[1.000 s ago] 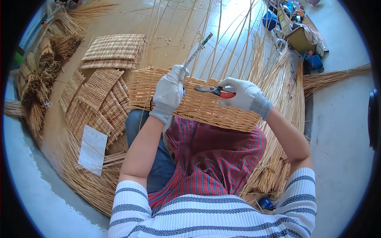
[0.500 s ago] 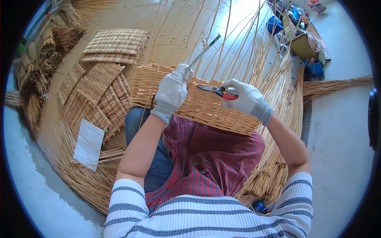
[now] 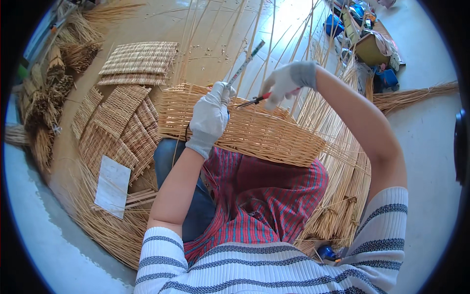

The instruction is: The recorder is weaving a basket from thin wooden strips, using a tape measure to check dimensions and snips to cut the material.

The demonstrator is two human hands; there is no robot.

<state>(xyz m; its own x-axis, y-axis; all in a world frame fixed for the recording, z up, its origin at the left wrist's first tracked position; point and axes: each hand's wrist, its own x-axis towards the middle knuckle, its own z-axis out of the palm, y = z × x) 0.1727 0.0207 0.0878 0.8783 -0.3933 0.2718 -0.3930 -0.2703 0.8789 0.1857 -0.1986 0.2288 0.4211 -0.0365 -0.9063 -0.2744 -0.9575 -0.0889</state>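
A woven wicker basket (image 3: 274, 139) lies across my lap, with long uncut stakes rising from its far side. My left hand (image 3: 209, 115), in a white glove, is closed at the basket's near wall around a measuring tape, whose blade (image 3: 247, 62) sticks out up and to the right; the case is mostly hidden in the hand. Above the basket's far rim, my gloved right hand (image 3: 288, 84) grips red-handled pruning shears (image 3: 255, 101). Their dark blades point left and down, close to my left hand. A dark cord shows beside my left wrist.
Woven mats (image 3: 117, 115) lie on the floor at left, with a white sheet (image 3: 112, 186) near them. Bundles of straw (image 3: 54, 93) stand farther left. Loose canes (image 3: 338, 196) spread at right; blue containers (image 3: 387, 78) and clutter sit at far right. Red striped cloth (image 3: 264, 196) covers my lap.
My right hand has swung up and away over the basket's far rim, elbow raised, carrying the shears. My left hand and the tape have shifted slightly left.
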